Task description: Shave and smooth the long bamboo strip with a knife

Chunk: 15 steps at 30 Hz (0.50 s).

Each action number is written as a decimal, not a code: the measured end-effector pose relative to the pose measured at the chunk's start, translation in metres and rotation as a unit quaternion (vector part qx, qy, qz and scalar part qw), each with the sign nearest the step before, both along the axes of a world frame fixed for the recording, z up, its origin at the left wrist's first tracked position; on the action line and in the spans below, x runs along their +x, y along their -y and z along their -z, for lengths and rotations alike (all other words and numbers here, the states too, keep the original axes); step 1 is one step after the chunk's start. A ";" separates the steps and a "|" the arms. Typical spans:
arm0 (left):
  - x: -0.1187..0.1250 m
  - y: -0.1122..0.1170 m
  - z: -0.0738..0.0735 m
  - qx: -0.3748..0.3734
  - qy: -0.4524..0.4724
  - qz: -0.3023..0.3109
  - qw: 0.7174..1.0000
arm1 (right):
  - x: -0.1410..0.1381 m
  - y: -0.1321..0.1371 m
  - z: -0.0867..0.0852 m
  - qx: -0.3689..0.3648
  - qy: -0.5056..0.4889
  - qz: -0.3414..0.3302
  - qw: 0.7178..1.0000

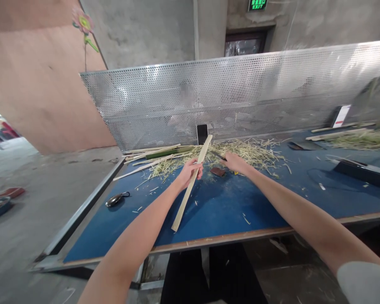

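In the head view my left hand (191, 172) is closed around a pale, flat bamboo strip (185, 207), which slants from near the table's front edge up toward the back. My right hand (236, 162) is wrapped round the handle of a knife (218, 155), its dark blade pointing left toward the strip but apart from it. Below the knife a small brown piece (218, 171), perhaps leather, lies on the blue table (228, 207). A heap of thin bamboo shavings (256, 152) spreads behind both hands.
Bamboo strips (142, 168) and a green bamboo piece (169, 152) lie at the back left. A phone (202, 134) leans against the perforated metal panel (164, 101). An oval dark object (115, 199) rests on the left. Far right sits a dark tray-like object (364, 173).
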<state>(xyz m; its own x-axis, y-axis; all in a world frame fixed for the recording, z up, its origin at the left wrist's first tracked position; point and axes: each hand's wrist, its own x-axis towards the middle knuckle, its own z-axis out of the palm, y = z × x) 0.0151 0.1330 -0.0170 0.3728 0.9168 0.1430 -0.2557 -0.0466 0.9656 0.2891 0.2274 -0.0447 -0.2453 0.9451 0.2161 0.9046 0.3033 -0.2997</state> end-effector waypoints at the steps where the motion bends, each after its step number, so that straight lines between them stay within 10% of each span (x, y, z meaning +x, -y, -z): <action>1: 0.000 0.000 0.002 -0.004 0.017 0.018 1.000 | -0.002 0.002 -0.002 -0.004 -0.006 0.020 1.000; 15: 0.005 0.012 -0.004 -0.006 0.057 0.028 0.998 | -0.008 0.011 -0.023 0.091 -0.187 0.096 0.973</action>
